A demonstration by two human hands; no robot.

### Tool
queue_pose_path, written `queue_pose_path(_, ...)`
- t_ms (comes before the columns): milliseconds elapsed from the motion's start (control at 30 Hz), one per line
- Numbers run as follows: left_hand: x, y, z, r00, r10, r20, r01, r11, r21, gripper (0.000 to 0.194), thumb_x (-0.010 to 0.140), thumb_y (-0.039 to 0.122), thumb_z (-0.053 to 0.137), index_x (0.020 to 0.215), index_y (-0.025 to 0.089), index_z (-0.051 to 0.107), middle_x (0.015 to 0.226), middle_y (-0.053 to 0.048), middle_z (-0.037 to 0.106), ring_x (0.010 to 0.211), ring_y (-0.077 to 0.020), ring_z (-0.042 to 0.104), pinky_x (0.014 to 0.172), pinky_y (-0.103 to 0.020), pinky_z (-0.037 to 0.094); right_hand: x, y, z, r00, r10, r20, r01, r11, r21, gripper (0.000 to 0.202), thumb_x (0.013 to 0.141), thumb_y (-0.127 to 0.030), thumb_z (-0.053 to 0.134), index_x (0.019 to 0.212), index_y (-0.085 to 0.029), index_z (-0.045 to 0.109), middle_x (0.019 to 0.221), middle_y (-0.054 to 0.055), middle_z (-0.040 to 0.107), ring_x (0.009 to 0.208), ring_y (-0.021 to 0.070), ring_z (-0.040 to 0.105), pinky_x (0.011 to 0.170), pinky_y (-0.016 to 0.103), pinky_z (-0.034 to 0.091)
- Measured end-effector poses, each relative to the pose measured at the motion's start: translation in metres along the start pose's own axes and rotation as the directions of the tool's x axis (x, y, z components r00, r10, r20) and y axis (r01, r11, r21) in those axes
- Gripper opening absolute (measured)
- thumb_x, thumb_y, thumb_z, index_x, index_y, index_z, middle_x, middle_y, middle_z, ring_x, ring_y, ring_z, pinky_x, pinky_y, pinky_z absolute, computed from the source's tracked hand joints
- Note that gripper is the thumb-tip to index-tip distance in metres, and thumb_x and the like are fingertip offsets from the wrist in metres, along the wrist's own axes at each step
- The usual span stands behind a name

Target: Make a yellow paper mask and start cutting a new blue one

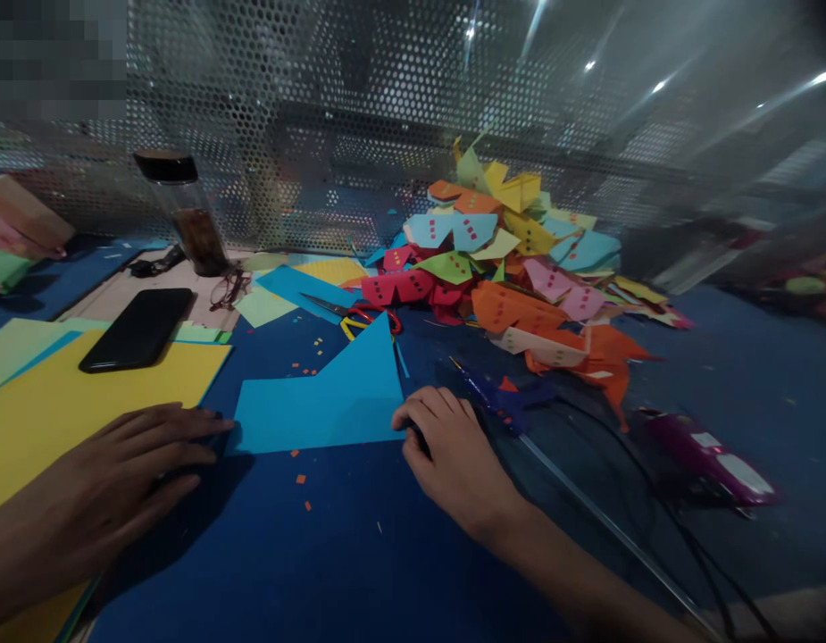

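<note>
A folded sheet of blue paper (319, 411) lies on the dark blue table surface, with a pointed flap rising at its upper right. My left hand (128, 469) is palm down with its fingers stretched out, over the edge of the yellow paper stack. Its longest fingertip reaches the blue sheet's left edge. At the lower right corner of that sheet, my right hand (453, 455) has its fingers curled and pressed together on the paper's edge. Scissors with red and yellow handles (359, 314) lie just behind the blue sheet.
Beyond my right hand is a blue hot glue gun (503, 397) with a clear glue stick. A heap of cut paper shapes (513, 259) stands behind it. A purple device (713, 460) lies right. Yellow paper (24, 420) bears a black phone (141, 329); a bottle (191, 219) stands behind.
</note>
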State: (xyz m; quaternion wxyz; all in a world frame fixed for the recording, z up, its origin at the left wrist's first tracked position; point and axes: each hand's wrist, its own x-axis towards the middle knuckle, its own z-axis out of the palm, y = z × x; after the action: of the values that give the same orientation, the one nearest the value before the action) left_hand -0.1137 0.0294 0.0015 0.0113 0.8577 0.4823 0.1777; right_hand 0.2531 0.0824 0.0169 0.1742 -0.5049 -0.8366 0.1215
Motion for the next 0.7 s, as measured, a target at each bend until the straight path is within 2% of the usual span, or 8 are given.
queue_pose_path(100, 0.016, -0.001, -0.007, 1.0, 0.006, 0.02, -0.007, 0.999, 0.051, 0.022, 0.096, 0.03, 0.054, 0.114, 0.032, 0.065, 0.133, 0.004, 0.065, 0.121, -0.0235, 0.061, 0.103, -0.043, 0.049, 0.0, 0.0, 0.0, 1.0, 0.0, 0.004, 0.0, 1.0, -0.003, 0.025, 0.083, 0.0, 0.047, 0.088, -0.021, 0.059, 0.097, 0.002, 0.063, 0.094, 0.0209, 0.053, 0.081, 0.038, 0.035)
queue_pose_path(133, 0.024, 0.0, -0.008, 0.999, 0.027, 0.041, -0.029, 0.998, 0.056, 0.028, 0.096, 0.033, 0.055, 0.123, 0.031, 0.06, 0.136, 0.001, 0.063, 0.122, -0.0242, 0.061, 0.101, -0.043, 0.05, 0.0, 0.0, 0.0, 1.0, 0.003, 0.006, -0.003, 1.0, -0.003, 0.025, 0.083, 0.0, 0.048, 0.089, -0.021, 0.059, 0.098, 0.002, 0.063, 0.094, 0.021, 0.054, 0.081, 0.039, 0.036)
queue_pose_path(200, 0.039, 0.002, -0.007, 0.999, -0.031, 0.036, 0.028, 0.996, 0.082, 0.047, 0.096, 0.045, 0.053, 0.14, 0.03, 0.047, 0.147, -0.004, 0.054, 0.128, -0.0275, 0.056, 0.102, -0.046, 0.049, 0.0, -0.001, 0.0, 1.0, 0.011, 0.008, -0.011, 1.0, -0.005, 0.023, 0.085, -0.001, 0.049, 0.09, -0.021, 0.06, 0.099, 0.003, 0.063, 0.095, 0.0213, 0.054, 0.081, 0.039, 0.036)
queue_pose_path(267, 0.052, 0.004, -0.001, 0.997, -0.063, 0.035, 0.059, 0.994, 0.092, 0.059, 0.094, 0.054, 0.052, 0.146, 0.029, 0.041, 0.154, -0.007, 0.045, 0.136, -0.0307, 0.048, 0.107, -0.051, 0.044, 0.0, -0.002, -0.001, 1.0, 0.02, -0.003, -0.02, 1.0, -0.01, 0.019, 0.088, -0.005, 0.051, 0.093, -0.021, 0.06, 0.101, 0.003, 0.064, 0.096, 0.022, 0.055, 0.083, 0.04, 0.037)
queue_pose_path(367, 0.063, 0.003, 0.016, 0.995, -0.083, 0.052, 0.077, 0.991, 0.107, 0.074, 0.089, 0.065, 0.053, 0.149, 0.024, 0.039, 0.157, -0.012, 0.041, 0.142, -0.0345, 0.039, 0.112, -0.056, 0.038, 0.0, -0.003, -0.001, 0.999, 0.025, -0.023, -0.025, 1.0, -0.016, 0.013, 0.092, -0.013, 0.056, 0.1, -0.021, 0.06, 0.106, 0.005, 0.065, 0.1, 0.0236, 0.056, 0.086, 0.042, 0.037)
queue_pose_path(500, 0.066, -0.002, 0.032, 0.987, -0.134, 0.092, 0.129, 0.99, 0.062, 0.074, 0.084, 0.07, 0.056, 0.143, 0.025, 0.05, 0.155, -0.01, 0.045, 0.142, -0.036, 0.039, 0.114, -0.056, 0.036, 0.0, -0.003, -0.002, 0.999, 0.017, -0.027, -0.018, 1.0, -0.018, 0.01, 0.094, -0.017, 0.058, 0.103, -0.021, 0.06, 0.108, 0.005, 0.065, 0.101, 0.0238, 0.057, 0.088, 0.043, 0.038)
queue_pose_path(700, 0.067, -0.002, 0.036, 0.986, -0.159, 0.046, 0.163, 0.982, -0.098, 0.061, 0.079, 0.069, 0.064, 0.123, 0.027, 0.06, 0.144, -0.011, 0.056, 0.136, -0.0373, 0.046, 0.11, -0.06, 0.039, 0.0, -0.004, -0.001, 0.999, 0.017, -0.035, -0.018, 1.0, -0.019, 0.009, 0.094, -0.018, 0.057, 0.102, -0.021, 0.061, 0.107, 0.006, 0.065, 0.1, 0.0244, 0.058, 0.088, 0.044, 0.04)
